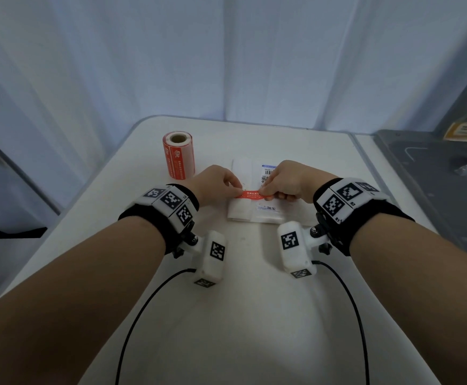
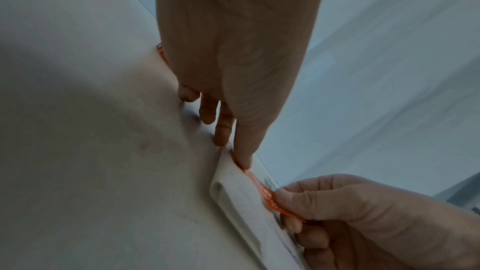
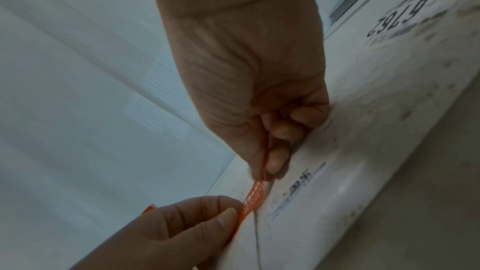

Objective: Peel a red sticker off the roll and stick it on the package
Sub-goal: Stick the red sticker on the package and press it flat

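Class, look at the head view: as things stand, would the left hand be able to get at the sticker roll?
Probably yes. The roll stands just beyond the left hand with bare table between, but that hand now pinches the red sticker and would have to let go.

Both forearms reached forward, wrists angled inward. Left hand and right hand each pinched an end of the red sticker, remaining fingers curled.
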Available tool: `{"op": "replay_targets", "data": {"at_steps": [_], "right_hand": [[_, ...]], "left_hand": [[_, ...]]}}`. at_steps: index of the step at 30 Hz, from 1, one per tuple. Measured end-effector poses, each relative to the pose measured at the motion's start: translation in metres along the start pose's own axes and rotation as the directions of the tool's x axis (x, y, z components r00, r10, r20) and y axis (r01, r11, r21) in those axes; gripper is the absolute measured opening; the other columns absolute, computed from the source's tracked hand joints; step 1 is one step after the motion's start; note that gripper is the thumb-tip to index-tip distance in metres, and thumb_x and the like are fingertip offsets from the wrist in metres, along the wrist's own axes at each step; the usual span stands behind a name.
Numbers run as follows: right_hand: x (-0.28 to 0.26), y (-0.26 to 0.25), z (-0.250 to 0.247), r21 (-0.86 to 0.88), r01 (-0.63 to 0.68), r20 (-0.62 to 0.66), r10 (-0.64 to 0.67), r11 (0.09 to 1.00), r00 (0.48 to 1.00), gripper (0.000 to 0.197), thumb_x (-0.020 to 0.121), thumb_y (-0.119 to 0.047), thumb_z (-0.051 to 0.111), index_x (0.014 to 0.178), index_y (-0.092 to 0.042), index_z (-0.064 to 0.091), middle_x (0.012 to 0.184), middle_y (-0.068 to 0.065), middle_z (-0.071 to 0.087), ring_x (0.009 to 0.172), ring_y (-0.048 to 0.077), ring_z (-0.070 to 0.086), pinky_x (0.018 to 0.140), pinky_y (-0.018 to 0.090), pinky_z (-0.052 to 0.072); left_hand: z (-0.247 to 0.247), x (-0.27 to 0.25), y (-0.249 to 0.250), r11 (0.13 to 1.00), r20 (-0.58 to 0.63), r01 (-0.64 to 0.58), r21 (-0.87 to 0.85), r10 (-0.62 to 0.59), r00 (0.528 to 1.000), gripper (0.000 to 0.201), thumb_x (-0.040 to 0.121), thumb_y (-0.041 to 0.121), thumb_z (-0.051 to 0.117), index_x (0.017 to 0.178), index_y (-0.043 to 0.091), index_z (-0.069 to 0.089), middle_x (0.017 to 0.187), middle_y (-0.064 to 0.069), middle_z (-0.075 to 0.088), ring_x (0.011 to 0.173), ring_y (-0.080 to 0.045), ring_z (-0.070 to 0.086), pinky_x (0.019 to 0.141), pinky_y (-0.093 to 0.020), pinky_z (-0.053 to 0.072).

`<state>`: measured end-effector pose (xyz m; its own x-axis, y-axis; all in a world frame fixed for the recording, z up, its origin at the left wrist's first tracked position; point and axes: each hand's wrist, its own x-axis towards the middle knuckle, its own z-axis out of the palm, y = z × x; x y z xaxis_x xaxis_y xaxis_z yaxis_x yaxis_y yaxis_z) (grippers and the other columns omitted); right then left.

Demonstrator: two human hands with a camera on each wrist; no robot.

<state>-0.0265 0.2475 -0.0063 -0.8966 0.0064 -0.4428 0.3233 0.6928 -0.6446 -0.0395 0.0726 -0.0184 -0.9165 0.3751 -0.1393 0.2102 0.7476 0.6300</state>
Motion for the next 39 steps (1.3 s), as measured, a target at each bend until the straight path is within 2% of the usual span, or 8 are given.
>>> {"op": "replay_targets", "data": {"at_steps": [2,4,8,14,25,31,35,39], "right_hand": [[0.000,0.000,0.001,-0.001,-0.007,0.001,0.007,1.000,1.000,0.025,0.079,-0.013,0.069,0.093,0.007,0.073,0.066,0.010,0.055,0.046,0.012,0.036,0.040,0.018,0.027],[-0.002,-0.001,0.001,-0.019,-0.012,-0.010,0.012,1.000,1.000,0.019,0.078,-0.016,0.070,0.077,0.002,0.073,0.049,0.002,0.053,0.042,0.011,0.034,0.040,0.019,0.027],[-0.008,-0.005,0.006,-0.113,0.015,-0.124,-0.029,0.993,0.992,0.045,0.074,-0.042,0.072,0.047,-0.012,0.053,0.020,-0.008,0.038,0.037,0.012,0.035,0.043,0.021,0.031],[-0.006,-0.010,0.015,-0.258,-0.017,-0.227,-0.043,0.966,0.973,0.055,0.064,-0.054,0.077,0.057,-0.016,0.037,0.056,-0.002,0.042,0.050,0.010,0.038,0.045,0.023,0.029],[-0.007,-0.014,0.018,-0.392,-0.035,-0.245,-0.067,0.919,0.967,0.061,0.062,-0.060,0.075,0.061,-0.015,0.034,0.060,-0.002,0.041,0.052,0.010,0.038,0.045,0.023,0.029],[-0.008,-0.005,0.009,-0.399,-0.082,-0.218,-0.008,0.913,0.976,0.054,0.069,-0.054,0.074,0.059,-0.013,0.040,0.058,0.000,0.046,0.053,0.015,0.044,0.045,0.023,0.031],[-0.005,0.005,0.006,-0.400,-0.092,-0.239,-0.006,0.912,0.971,0.052,0.073,-0.051,0.072,0.059,-0.014,0.038,0.060,0.000,0.043,0.076,0.023,0.049,0.048,0.026,0.031],[-0.006,0.020,0.002,-0.362,-0.084,-0.258,-0.013,0.929,0.966,0.048,0.074,-0.044,0.073,0.060,-0.013,0.040,0.062,0.001,0.046,0.080,0.024,0.049,0.062,0.026,0.036]], "left_hand": [[0.001,0.001,0.000,1.000,-0.004,0.000,0.007,0.000,1.000,0.026,0.086,0.023,0.064,0.106,0.007,0.070,0.068,0.011,0.048,0.060,-0.002,0.043,0.052,-0.010,0.033],[0.001,0.002,0.001,1.000,-0.004,0.000,0.013,0.000,1.000,0.026,0.085,0.023,0.065,0.105,0.008,0.070,0.068,0.010,0.048,0.059,-0.002,0.043,0.048,-0.006,0.036],[0.001,0.001,0.001,1.000,-0.004,-0.001,0.010,0.001,1.000,0.025,0.085,0.023,0.065,0.105,0.009,0.069,0.068,0.011,0.047,0.058,-0.001,0.043,0.045,-0.005,0.035],[0.000,0.001,0.002,1.000,0.008,0.004,0.019,-0.004,1.000,0.026,0.084,0.023,0.066,0.105,0.009,0.069,0.066,0.010,0.047,0.057,-0.001,0.042,0.040,-0.002,0.034],[0.001,0.001,0.005,0.999,0.020,0.042,0.017,-0.043,0.999,0.026,0.085,0.022,0.066,0.103,0.004,0.071,0.076,0.006,0.057,0.063,-0.002,0.048,0.048,-0.003,0.039],[0.001,0.000,0.007,0.995,0.043,0.077,0.065,-0.080,0.996,0.028,0.086,0.025,0.064,0.102,0.003,0.071,0.092,-0.002,0.060,0.081,-0.013,0.053,0.059,-0.014,0.039],[0.001,-0.003,0.004,0.980,0.029,0.111,0.165,-0.118,0.993,0.023,0.087,0.035,0.060,0.093,0.013,0.058,0.098,-0.004,0.057,0.089,-0.019,0.051,0.078,-0.026,0.041],[0.006,-0.006,0.002,0.969,0.000,0.109,0.223,-0.112,0.994,0.028,0.089,0.033,0.056,0.109,0.012,0.055,0.119,-0.010,0.059,0.110,-0.029,0.054,0.094,-0.035,0.042]]}}
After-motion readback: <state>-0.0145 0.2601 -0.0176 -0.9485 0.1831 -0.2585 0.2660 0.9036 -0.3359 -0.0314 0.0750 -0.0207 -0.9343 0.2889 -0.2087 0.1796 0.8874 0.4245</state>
